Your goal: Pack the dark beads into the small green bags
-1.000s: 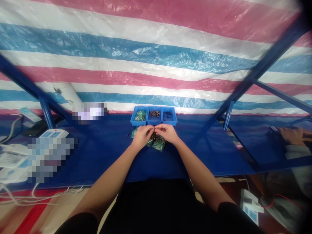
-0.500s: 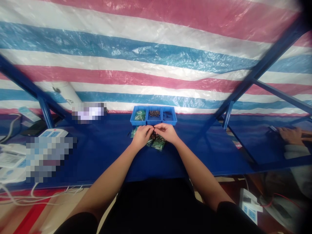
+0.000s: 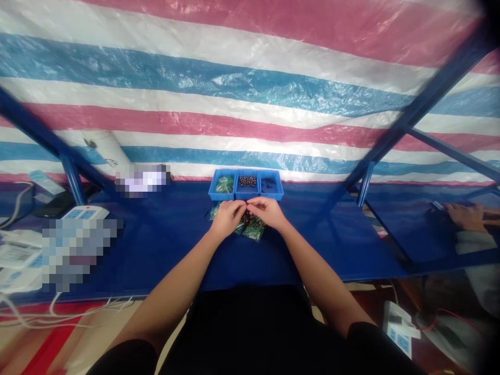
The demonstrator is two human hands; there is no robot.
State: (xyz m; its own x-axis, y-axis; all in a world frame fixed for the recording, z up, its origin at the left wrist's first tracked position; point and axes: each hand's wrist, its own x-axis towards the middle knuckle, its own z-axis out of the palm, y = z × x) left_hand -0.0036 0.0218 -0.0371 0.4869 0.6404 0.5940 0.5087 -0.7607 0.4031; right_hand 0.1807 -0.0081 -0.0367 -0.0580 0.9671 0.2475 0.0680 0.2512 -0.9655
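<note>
My left hand (image 3: 226, 217) and my right hand (image 3: 266, 212) meet fingertip to fingertip over the blue table (image 3: 164, 245), both pinched on a tiny part too small to name. Beneath them lie several green circuit boards (image 3: 253, 230) and a few dark small parts. Just behind the hands stand three small blue bins (image 3: 247, 185): the left one holds green boards, the middle one dark and pale small parts, the right one dark parts.
A striped red, white and blue tarp (image 3: 250, 94) hangs behind the table. Blue frame bars (image 3: 410, 117) slant at both sides. White devices and cables (image 3: 23, 260) crowd the left end. Another person's hand (image 3: 466, 216) rests at the far right.
Nothing has visibly moved apart from a slight shift of the view; both hands stay pinched together over the boards.
</note>
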